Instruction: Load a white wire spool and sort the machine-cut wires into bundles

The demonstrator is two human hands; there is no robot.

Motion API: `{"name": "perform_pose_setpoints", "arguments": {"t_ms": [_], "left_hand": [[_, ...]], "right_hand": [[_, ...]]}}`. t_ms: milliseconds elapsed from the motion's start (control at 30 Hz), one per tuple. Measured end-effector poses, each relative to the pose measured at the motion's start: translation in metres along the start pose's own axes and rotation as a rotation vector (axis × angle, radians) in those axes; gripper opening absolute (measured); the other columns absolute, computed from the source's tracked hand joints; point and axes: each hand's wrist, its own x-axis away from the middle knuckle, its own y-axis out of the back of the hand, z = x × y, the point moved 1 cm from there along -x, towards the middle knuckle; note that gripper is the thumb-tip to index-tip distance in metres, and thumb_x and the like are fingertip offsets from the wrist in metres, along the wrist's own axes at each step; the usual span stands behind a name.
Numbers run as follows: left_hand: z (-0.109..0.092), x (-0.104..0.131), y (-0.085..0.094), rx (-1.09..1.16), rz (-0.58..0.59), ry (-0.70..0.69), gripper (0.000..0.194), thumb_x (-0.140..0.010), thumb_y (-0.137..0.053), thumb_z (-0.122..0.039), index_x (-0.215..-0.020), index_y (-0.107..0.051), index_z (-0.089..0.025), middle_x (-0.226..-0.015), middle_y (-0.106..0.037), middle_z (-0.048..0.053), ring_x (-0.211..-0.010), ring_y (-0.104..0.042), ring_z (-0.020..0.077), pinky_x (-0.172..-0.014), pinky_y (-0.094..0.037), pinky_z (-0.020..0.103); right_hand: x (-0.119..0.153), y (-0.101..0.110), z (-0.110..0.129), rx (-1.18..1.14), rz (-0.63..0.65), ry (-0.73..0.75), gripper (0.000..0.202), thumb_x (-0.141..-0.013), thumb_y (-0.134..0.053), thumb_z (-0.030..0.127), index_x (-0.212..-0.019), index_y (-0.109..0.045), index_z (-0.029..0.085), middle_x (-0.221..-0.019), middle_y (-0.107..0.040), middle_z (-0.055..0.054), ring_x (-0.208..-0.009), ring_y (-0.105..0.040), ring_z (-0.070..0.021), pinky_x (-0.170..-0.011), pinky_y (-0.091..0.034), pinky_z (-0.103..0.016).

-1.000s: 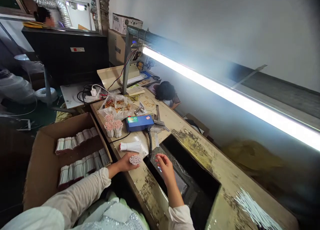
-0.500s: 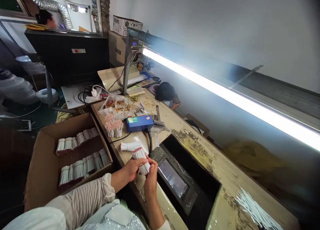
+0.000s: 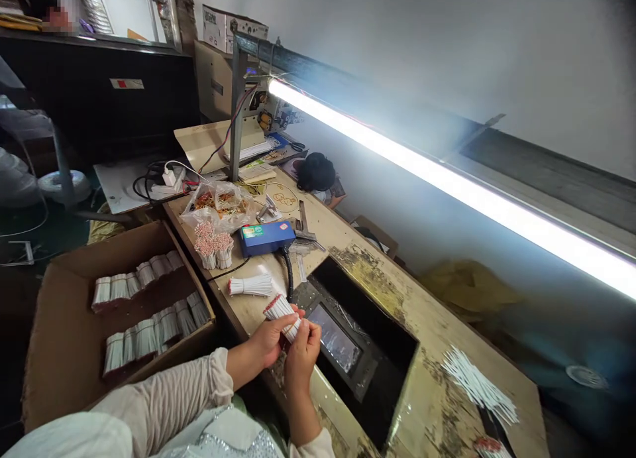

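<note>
A tied bundle of thin white wires with red ends is gripped between my two hands, tilted with its red ends toward the upper left. My left hand wraps the bundle from the left, thumb on top. At the lower end, my right hand has its fingers curled and pressed on the wires, partly hiding them. Just beyond lies another white wire bundle on the wooden bench. Bundles with copper-coloured ends stand farther back.
Left of the bench is a cardboard box holding rows of wire bundles. A blue device, a sunken black panel with a screen and loose white wires occupy the bench. A tube lamp hangs above. Another person's head shows behind.
The view has shifted, so the bench slides left in the picture. My right fingers have curled in closer around the bundle's lower end. A red-ended bundle now shows at the bottom right.
</note>
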Motion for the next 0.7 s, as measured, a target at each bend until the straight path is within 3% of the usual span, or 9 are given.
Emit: {"name": "perform_pose_setpoints", "arguments": {"t_ms": [100,200,300,367,500,700], "left_hand": [[-0.002,0.001,0.015,-0.135,-0.001,-0.007,0.06,-0.059,-0.084,-0.031,-0.112,-0.058,-0.022,-0.104,-0.067,0.005,-0.091,-0.065,0.0189,-0.084,-0.049,0.031],[-0.015,0.004,0.046,-0.529,-0.066,-0.24,0.062,-0.063,-0.08,-0.033,-0.118,-0.054,-0.022,-0.105,-0.064,0.005,-0.085,-0.063,0.0165,-0.073,-0.05,0.028],[-0.031,0.002,0.079,-1.006,-0.002,-0.464,0.028,-0.079,-0.067,-0.036,-0.1,-0.062,-0.019,-0.082,-0.063,0.002,-0.07,-0.059,0.015,-0.063,-0.047,0.027],[-0.039,-0.001,0.094,-1.253,0.071,-0.574,0.018,-0.084,-0.06,-0.034,-0.093,-0.064,-0.018,-0.075,-0.063,0.002,-0.066,-0.058,0.0153,-0.062,-0.046,0.028],[-0.043,-0.007,0.103,-1.505,0.174,-0.695,0.015,-0.087,-0.057,-0.031,-0.092,-0.064,-0.019,-0.071,-0.062,0.001,-0.061,-0.056,0.014,-0.06,-0.045,0.027],[-0.044,-0.006,0.1,-1.559,0.195,-0.693,0.016,-0.088,-0.055,-0.031,-0.092,-0.063,-0.018,-0.07,-0.06,0.0,-0.058,-0.054,0.0131,-0.057,-0.044,0.025]], "right_hand": [[-0.016,0.029,-0.006,0.133,-0.053,0.041,0.031,-0.09,-0.044,0.053,-0.081,-0.05,0.024,-0.07,-0.054,0.003,-0.066,-0.051,-0.0167,-0.063,-0.041,-0.026],[-0.041,0.073,-0.013,0.48,-0.058,0.109,0.034,-0.092,-0.039,0.052,-0.082,-0.051,0.022,-0.071,-0.058,0.0,-0.067,-0.054,-0.0182,-0.065,-0.041,-0.027],[-0.066,0.116,-0.024,0.815,0.043,0.163,0.037,-0.095,-0.032,0.051,-0.087,-0.052,0.021,-0.074,-0.062,-0.003,-0.067,-0.057,-0.0192,-0.064,-0.04,-0.028],[-0.081,0.137,-0.035,0.927,0.107,0.169,0.037,-0.095,-0.032,0.05,-0.087,-0.054,0.021,-0.076,-0.063,-0.005,-0.069,-0.059,-0.0195,-0.065,-0.04,-0.028],[-0.103,0.155,-0.058,1.113,0.214,0.162,0.034,-0.095,-0.033,0.043,-0.087,-0.056,0.02,-0.081,-0.065,-0.006,-0.072,-0.059,-0.0185,-0.065,-0.037,-0.027],[-0.12,0.156,-0.086,1.399,0.301,0.137,0.024,-0.097,-0.039,0.033,-0.095,-0.058,0.018,-0.091,-0.064,-0.006,-0.065,-0.056,-0.0135,-0.058,-0.029,-0.025]]}}
